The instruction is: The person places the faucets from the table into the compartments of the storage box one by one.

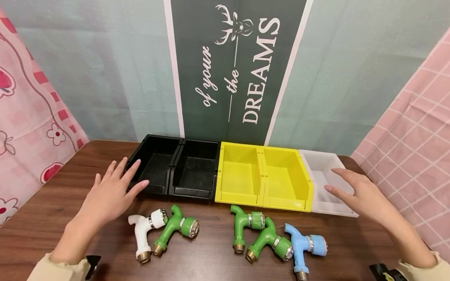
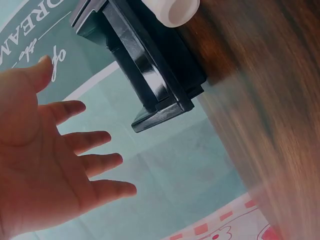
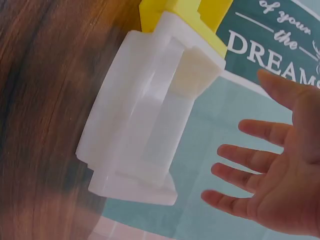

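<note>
My left hand, fingers spread, hovers by the left side of the leftmost black bin. Opposite it, my right hand is held over the white bin with the fingers extended. Both palms are bare of any object in the wrist views. On the table below lie a white faucet and a green faucet, side by side near the left hand. Two more green faucets, one upright in view and one slanted, lie right of the middle, beside a blue faucet.
A second black bin and two yellow bins, the left one and the right one, complete the row along the back of the wooden table. Behind hangs a printed curtain; pink cloths flank both sides.
</note>
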`<state>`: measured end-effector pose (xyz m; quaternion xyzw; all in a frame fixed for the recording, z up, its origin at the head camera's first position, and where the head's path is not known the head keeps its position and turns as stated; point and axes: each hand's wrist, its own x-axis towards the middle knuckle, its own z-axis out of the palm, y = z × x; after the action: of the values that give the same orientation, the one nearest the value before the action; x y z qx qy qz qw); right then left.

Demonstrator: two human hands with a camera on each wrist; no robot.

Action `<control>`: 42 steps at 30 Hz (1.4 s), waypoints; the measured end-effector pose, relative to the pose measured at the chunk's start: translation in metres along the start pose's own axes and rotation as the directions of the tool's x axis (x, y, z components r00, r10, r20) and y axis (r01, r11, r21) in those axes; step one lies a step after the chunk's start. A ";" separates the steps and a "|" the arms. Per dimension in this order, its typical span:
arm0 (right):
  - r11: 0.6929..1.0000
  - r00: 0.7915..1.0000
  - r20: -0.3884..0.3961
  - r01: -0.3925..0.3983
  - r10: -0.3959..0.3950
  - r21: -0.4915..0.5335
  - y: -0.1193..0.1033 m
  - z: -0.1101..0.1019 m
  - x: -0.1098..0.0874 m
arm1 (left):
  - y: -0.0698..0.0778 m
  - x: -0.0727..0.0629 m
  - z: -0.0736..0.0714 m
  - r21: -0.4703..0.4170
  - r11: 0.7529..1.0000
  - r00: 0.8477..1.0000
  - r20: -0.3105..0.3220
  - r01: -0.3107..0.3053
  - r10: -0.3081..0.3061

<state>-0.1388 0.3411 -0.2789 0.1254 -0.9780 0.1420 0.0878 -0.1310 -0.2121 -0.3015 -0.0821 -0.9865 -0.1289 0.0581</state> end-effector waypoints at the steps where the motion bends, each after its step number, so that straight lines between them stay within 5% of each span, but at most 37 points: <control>1: 1.000 1.000 -0.008 -0.015 0.015 0.005 0.002 -0.001 0.001 | 0.000 0.000 0.000 -0.003 1.000 1.000 -0.002 0.003 -0.003; 8: 0.994 0.995 -0.058 -0.078 0.082 0.071 0.016 -0.008 0.002 | -0.003 0.000 0.000 -0.019 1.000 0.999 -0.026 0.023 -0.023; 15: 0.964 0.983 -0.004 -0.180 0.184 0.197 0.036 -0.011 0.002 | -0.007 0.000 0.000 -0.030 0.999 0.998 -0.054 0.017 -0.019; 24: 0.944 0.981 0.027 -0.193 0.193 0.268 0.061 -0.008 -0.001 | -0.010 -0.002 -0.005 -0.049 0.998 0.999 -0.036 0.026 -0.028; 42: 0.787 0.985 0.012 -0.145 0.172 0.600 0.081 0.005 -0.006 | -0.014 -0.010 -0.004 -0.104 0.994 0.999 0.010 0.039 -0.038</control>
<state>-0.1554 0.4161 -0.3058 0.0611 -0.8879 0.4530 0.0528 -0.1230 -0.2285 -0.3026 -0.0663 -0.9801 -0.1810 0.0474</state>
